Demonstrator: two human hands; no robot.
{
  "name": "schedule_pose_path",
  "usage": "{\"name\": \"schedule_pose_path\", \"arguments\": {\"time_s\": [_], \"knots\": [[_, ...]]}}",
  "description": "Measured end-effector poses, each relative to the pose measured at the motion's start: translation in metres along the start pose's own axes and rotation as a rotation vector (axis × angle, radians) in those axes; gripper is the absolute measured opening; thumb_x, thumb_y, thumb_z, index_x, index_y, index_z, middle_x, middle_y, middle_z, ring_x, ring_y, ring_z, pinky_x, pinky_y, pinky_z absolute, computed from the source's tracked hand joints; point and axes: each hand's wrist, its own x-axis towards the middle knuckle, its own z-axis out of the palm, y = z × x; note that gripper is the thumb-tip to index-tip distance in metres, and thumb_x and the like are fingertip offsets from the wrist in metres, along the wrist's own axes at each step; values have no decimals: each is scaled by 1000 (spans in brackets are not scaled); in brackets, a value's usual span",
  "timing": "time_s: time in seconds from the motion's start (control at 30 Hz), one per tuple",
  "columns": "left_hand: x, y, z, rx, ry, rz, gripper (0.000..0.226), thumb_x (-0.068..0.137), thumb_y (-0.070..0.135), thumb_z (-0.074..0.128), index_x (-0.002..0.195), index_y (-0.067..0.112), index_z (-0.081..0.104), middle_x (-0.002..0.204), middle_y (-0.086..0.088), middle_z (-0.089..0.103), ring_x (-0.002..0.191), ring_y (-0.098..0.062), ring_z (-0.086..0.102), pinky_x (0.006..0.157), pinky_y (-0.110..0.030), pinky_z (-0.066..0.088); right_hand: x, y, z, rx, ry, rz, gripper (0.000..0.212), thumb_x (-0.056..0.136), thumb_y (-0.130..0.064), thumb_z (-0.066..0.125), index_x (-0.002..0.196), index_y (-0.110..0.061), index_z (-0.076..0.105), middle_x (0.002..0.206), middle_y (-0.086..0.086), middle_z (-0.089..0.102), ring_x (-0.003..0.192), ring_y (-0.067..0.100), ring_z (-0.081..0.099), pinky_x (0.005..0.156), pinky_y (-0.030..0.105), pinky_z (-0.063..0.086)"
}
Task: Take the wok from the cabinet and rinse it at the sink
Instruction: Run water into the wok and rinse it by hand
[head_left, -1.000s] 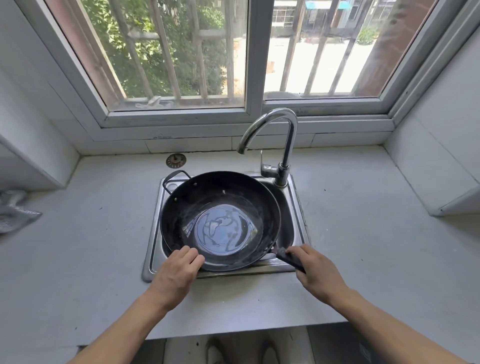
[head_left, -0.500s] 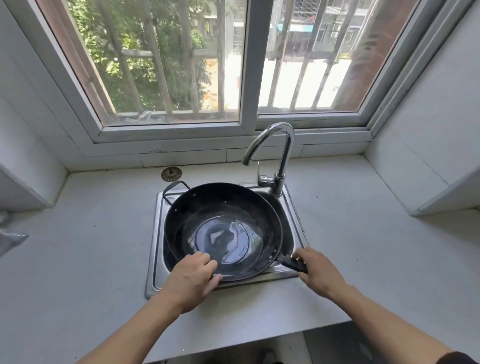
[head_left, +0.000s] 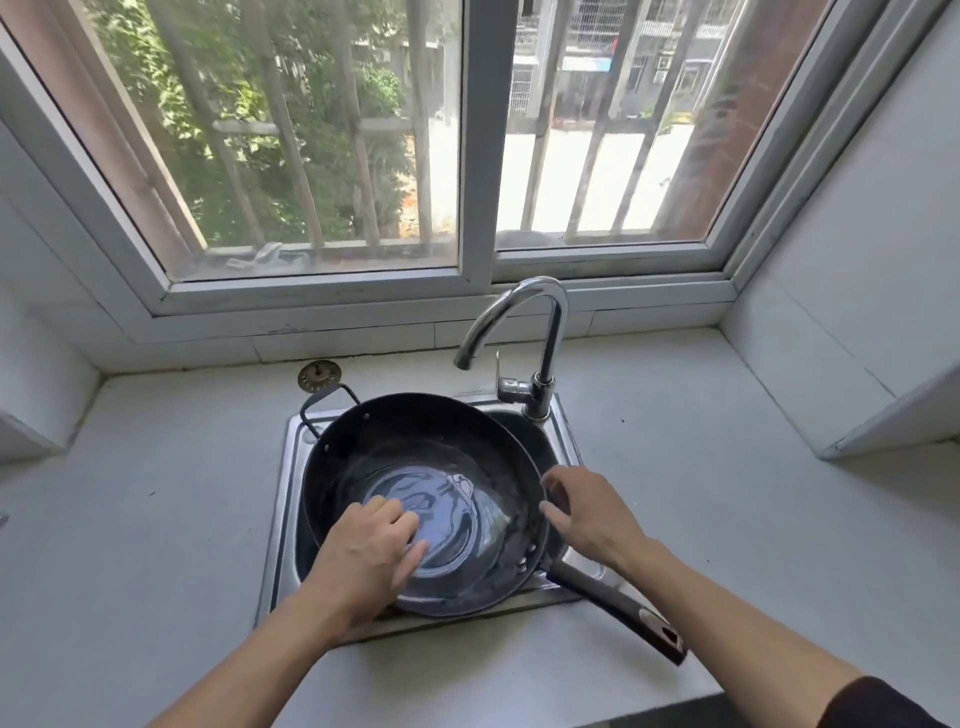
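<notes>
Black wok (head_left: 431, 499) sits in sink (head_left: 563, 426), water pooled inside. Left hand (head_left: 366, 558) flat-fingered, rubbing wet inner wall; right hand (head_left: 589, 514) spread loose at rim, gripping nothing. Rinse midway; emptying remains.

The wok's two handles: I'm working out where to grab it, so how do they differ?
The loop handle is a thin black wire loop at the wok's far left, over the sink corner. The long handle is a straight dark bar at the near right, sticking out over the counter. Neither is held.
</notes>
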Motion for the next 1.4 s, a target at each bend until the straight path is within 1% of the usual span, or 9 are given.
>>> {"name": "schedule_pose_path", "arguments": {"time_s": [0.23,0.47,0.6,0.73,0.83,0.93,1.03,1.3,1.4], "knots": [[32,0,-8,-29,3,-147,19,87,41,61,81,23,59,77,6,55,72,-19,52,62,-35,46,64,-21,-21,228,168,-44,36,85,-26,64,121,-21,58,107,-1,61,98,14,57,92,30,48],[46,-6,-13,-26,-16,-240,17,86,41,63,81,26,58,79,8,54,70,-16,49,61,-33,46,127,-34,-25,232,81,-55,62,88,-27,62,144,-14,36,138,5,46,126,20,44,105,26,32],[46,-13,-8,-28,-47,-291,17,87,43,62,85,27,59,84,9,55,72,-15,48,63,-30,44,153,-36,-20,166,37,-43,52,88,-30,60,131,-9,39,129,10,49,117,29,47,84,28,31],[54,-22,0,-42,-16,-338,16,89,44,57,87,28,56,88,11,53,77,-13,45,68,-29,44,167,-33,-11,180,-66,-49,51,91,-30,56,130,-2,38,115,16,50,111,31,49,91,35,37],[59,-25,-1,-62,-4,-355,15,87,41,61,86,26,57,86,9,55,76,-15,48,66,-31,46,170,-30,-5,216,-72,-41,47,92,-25,56,128,-1,39,94,-3,39,94,16,35,86,27,31],[58,-29,-3,-74,20,-377,15,86,39,65,83,26,57,83,9,54,74,-14,48,64,-31,45,171,-29,-4,257,-66,-63,55,92,-21,56,140,-5,35,121,2,49,116,19,46,105,25,31],[56,-32,-5,-77,39,-389,17,84,35,69,81,24,57,80,8,55,72,-16,49,62,-34,46,171,-30,-5,267,-46,-74,64,92,-17,55,149,-6,28,156,8,31,144,20,28,116,21,17],[55,-35,0,-86,55,-385,16,83,34,69,82,22,58,81,7,55,74,-17,50,63,-35,46,172,-30,-7,249,-78,-109,64,92,-13,53,150,-7,26,158,12,25,146,21,24,116,20,15],[54,-34,3,-90,41,-388,15,84,34,68,84,22,59,83,8,55,76,-17,50,65,-34,45,174,-31,-6,220,-113,-94,63,92,-14,53,149,-7,28,142,8,49,134,23,41,113,26,27]]}}
